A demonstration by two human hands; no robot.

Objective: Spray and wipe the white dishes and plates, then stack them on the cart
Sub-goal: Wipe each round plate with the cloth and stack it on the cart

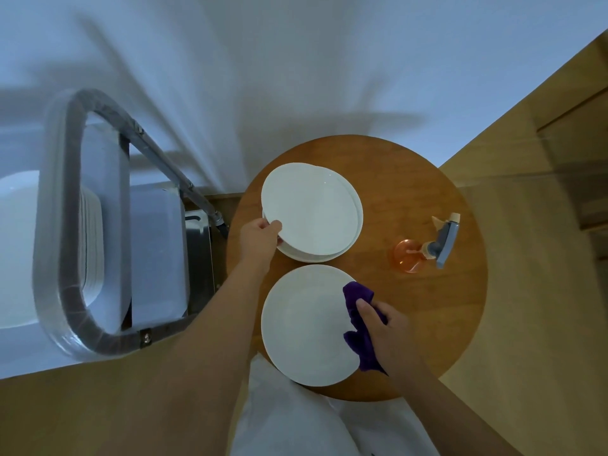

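Note:
On the round wooden table (411,179) a small stack of white plates (312,212) sits at the far side. My left hand (260,238) grips the top plate of that stack by its left rim, thumb on top. A single white plate (306,324) lies nearer to me. My right hand (385,330) holds a purple cloth (358,324) at that plate's right edge. A spray bottle (424,248) with orange liquid and a grey trigger stands on the table's right side.
To the left stands a metal cart (98,225) with a wrapped handle; white dishes (92,245) are stacked on it. A white wall lies beyond the table and pale wooden floor to the right.

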